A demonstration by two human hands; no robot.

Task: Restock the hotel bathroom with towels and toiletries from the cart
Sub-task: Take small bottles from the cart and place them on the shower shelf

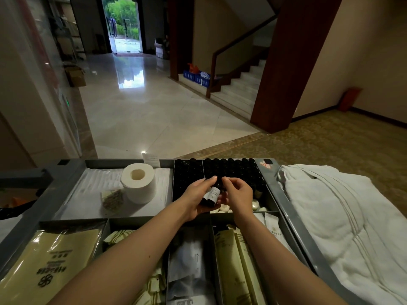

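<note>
White-labelled dark bottles (211, 195) in left hand (195, 200), print unreadable, right hand (239, 192) beside

Both forearms are bare and extend forward from the lower edge of the view, converging toward the centre. The left hand (195, 198) is turned palm-up and partly cupped, with fingers curled and the thumb raised along the upper side; it grips small items in the palm. The right hand (239, 194) is positioned just beside the left, palm facing inward, wrist slightly bent. Its thumb and forefinger are brought close together in a pinch posture, remaining fingers loosely curled.
</note>
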